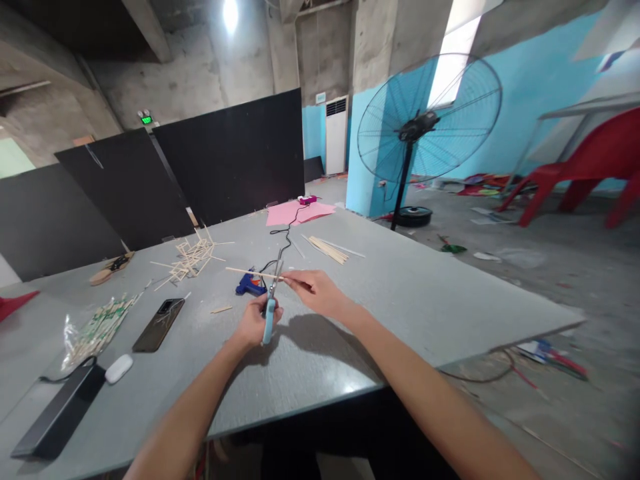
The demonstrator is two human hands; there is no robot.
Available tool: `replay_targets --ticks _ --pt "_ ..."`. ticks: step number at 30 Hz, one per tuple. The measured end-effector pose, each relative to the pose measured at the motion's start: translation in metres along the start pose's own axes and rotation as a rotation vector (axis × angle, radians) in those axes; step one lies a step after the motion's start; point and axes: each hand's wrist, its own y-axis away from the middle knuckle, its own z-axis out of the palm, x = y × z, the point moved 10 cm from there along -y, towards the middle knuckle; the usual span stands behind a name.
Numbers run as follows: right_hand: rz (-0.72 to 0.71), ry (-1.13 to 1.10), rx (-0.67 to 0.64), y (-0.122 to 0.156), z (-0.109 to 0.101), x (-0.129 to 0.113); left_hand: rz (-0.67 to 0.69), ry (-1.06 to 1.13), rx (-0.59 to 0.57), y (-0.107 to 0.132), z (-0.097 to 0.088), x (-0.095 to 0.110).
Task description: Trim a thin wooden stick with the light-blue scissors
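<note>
Blue-handled scissors point(269, 320) sit in the curled left hand point(251, 323). At the scissors' blades, the right hand point(317, 291) pinches a wooden stick point(246, 272).

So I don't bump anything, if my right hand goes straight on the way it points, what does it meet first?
Your right hand would likely meet the scissors, just beyond its fingers, though depth is unclear.

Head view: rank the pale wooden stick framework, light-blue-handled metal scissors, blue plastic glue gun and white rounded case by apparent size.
1. Stick framework
2. Scissors
3. Glue gun and case: too alike to rank
</note>
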Motion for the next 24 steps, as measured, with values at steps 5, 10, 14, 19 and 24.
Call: replay_targets --ticks 5,10,14,19,24 --pt "0.069 -0.040 -0.037 -0.0003 0.0015 0.0011 0.001 -0.010 0.004 -0.0001 -0.0005 0.0032" --pt "0.110 -0.065 -0.053 0.0006 0.0024 0.0030 -0.003 -0.013 0.011 0.0008 -0.0014 0.0038" --pt "0.115 -0.080 -0.064 0.0011 0.0030 0.0016 -0.016 -0.021 0.019 0.0010 -0.0020 0.0002" --pt "0.128 -0.093 -0.062 0.0011 0.0028 0.0019 -0.017 -0.021 0.008 0.0002 -0.0014 -0.0030" --pt "0.149 -0.126 -0.071 0.0010 0.0043 0.0043 -0.013 -0.016 -0.001 0.0001 -0.0011 -0.0025"
